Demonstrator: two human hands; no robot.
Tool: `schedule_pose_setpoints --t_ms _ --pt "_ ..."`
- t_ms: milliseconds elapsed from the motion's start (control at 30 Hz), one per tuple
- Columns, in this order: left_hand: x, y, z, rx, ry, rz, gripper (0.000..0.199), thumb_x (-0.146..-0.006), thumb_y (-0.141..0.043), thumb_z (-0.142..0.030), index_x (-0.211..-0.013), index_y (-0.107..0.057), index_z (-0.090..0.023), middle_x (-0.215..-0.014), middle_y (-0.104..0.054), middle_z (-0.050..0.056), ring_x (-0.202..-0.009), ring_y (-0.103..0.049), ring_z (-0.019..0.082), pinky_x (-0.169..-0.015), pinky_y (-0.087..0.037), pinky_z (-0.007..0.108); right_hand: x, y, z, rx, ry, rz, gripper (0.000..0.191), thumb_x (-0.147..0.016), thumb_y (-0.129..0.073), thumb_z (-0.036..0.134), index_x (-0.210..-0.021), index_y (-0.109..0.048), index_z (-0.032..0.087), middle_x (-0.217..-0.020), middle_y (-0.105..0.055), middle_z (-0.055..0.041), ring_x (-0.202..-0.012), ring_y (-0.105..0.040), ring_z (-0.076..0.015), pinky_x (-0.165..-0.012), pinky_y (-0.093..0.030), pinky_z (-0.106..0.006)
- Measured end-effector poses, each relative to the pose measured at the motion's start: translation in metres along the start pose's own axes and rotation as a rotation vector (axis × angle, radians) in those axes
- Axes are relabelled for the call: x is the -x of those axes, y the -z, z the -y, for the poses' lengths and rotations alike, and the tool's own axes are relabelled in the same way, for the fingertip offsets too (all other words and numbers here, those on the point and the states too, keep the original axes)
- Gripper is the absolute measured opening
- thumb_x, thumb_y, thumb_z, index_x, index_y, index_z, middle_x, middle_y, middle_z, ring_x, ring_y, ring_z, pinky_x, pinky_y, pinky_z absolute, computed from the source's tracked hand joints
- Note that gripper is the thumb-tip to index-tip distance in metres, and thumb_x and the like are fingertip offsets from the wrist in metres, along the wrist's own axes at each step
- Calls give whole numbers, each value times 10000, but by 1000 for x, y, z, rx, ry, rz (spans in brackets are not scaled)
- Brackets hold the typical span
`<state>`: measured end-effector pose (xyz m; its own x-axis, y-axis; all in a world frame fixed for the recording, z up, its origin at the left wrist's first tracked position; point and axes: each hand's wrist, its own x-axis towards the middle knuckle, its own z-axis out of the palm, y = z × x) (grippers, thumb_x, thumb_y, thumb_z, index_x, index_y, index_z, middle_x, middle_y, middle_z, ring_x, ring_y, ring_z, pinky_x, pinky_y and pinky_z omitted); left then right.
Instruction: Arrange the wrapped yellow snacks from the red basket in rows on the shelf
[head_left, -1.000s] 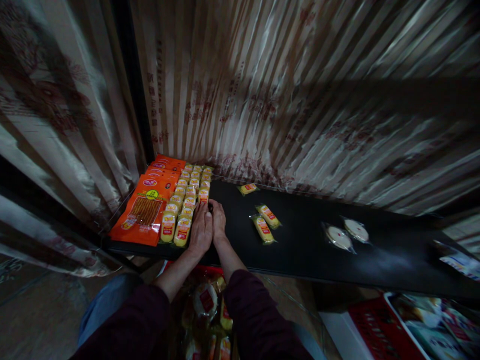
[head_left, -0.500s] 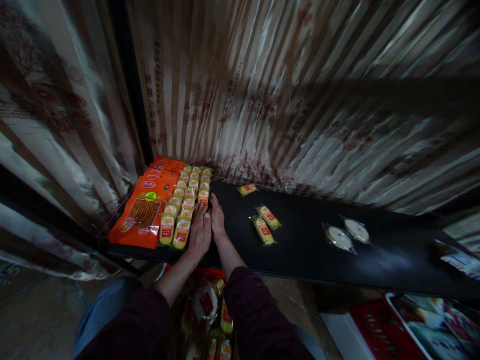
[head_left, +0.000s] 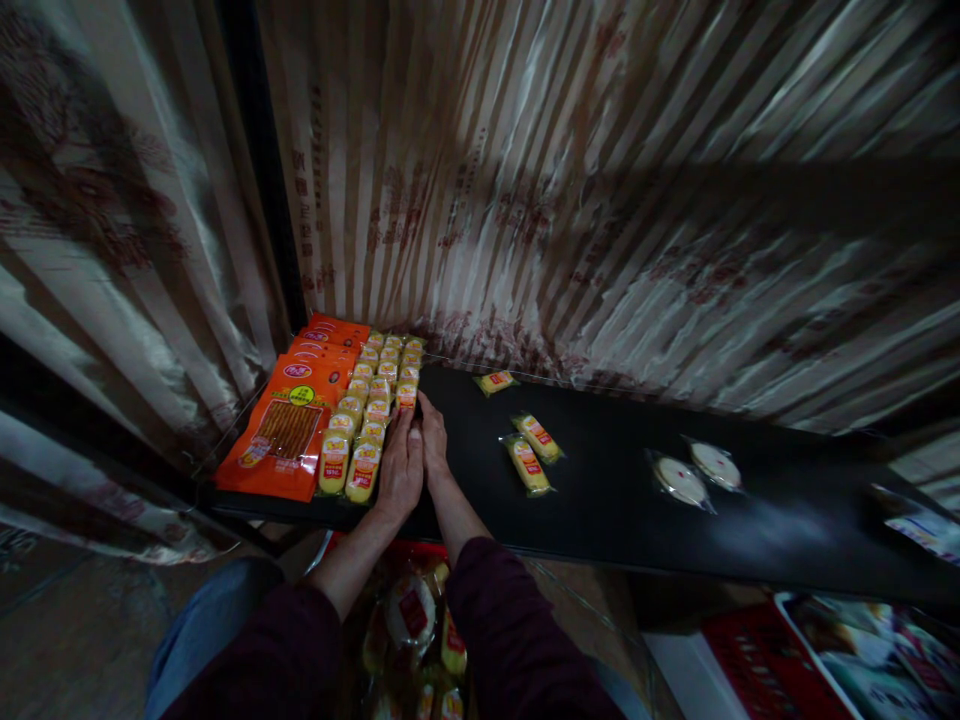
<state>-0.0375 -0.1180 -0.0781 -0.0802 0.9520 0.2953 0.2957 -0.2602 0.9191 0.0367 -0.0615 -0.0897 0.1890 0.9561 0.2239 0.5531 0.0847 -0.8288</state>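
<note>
On the black shelf (head_left: 615, 500), yellow snack cakes (head_left: 364, 472) in clear wrappers with red labels stand in three rows. My left hand (head_left: 403, 468) lies beside the second row, its fingers stretched forward to the near end of the third row. Against it on the right is my right hand (head_left: 434, 437), fingers also extended, its fingertips beside the front wrapped cake (head_left: 406, 396) of that row. Both hands touch along their thumb sides. Whether anything lies beneath the palms is hidden.
Orange snack bags (head_left: 289, 425) overlap left of the rows. Three loose wrapped cakes (head_left: 529, 465) and two round white packaged pastries (head_left: 679, 481) lie to the right. Below the shelf are a container of wrapped cakes (head_left: 411, 612) and a red box (head_left: 772, 655). Striped sheeting (head_left: 480, 200) hangs behind.
Both hands have drawn slightly back toward me, and the front cake of the third row shows more fully. The loose cakes and the bags stay where they were.
</note>
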Motion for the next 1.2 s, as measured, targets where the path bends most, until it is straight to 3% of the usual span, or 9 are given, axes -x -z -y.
schedule_pose_setpoints --t_ms 200,667,1200 --pt "1 -1 -2 -16 -27 -2 512 -926 -267 -377 -1347 -413 -126 -1444 -368 118 -1378 -239 196 -1148 -180 416 2 2 -4 -10 -25 -46 503 -755 -404 126 -1240 -539 138 -1232 -587 -97 -1141 -514 -196 -1013 -378 -351" --pt "-1 -1 -3 -8 -1 27 527 -922 -251 -375 -1336 -424 -97 -1432 -384 132 -1371 -259 192 -1141 -210 395 10 2 -3 -108 0 -45 446 -760 -401 138 -1165 -581 190 -1189 -612 -62 -1109 -544 -165 -988 -408 -321" --pt "0 -1 -2 -76 -43 34 529 -924 -245 -355 -1305 -449 -49 -1409 -407 168 -1368 -266 214 -1135 -230 405 18 9 3 -95 3 -12 461 -759 -395 125 -1188 -562 152 -1215 -593 -90 -1119 -536 -172 -993 -402 -314"
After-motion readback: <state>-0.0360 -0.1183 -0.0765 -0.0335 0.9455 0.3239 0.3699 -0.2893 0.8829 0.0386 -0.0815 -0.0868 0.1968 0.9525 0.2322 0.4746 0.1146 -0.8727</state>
